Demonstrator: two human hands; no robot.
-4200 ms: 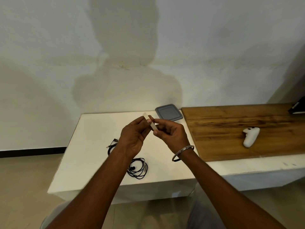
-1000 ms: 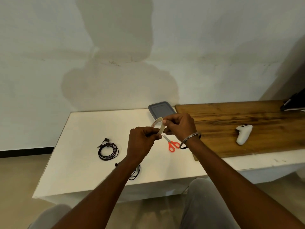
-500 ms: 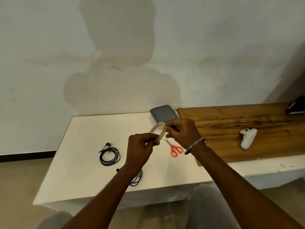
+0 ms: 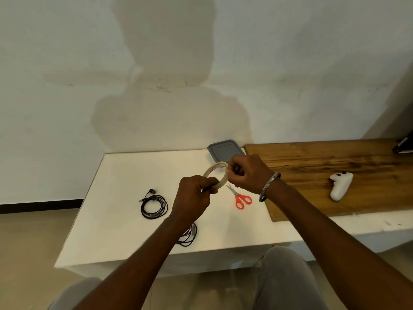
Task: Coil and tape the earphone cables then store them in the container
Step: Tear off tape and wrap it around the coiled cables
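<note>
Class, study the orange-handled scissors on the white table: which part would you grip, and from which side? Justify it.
Best grip the scissors by the orange handle loops, from above on the near side: they lie flat, loops toward the person, blade tips away, beneath the right hand holding the tape roll.

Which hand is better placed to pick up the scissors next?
Right, probably. The scissors lie close beside the right hand, nearer than the left hand. Both hold the tape roll, so the right must release its pinch first.
</note>
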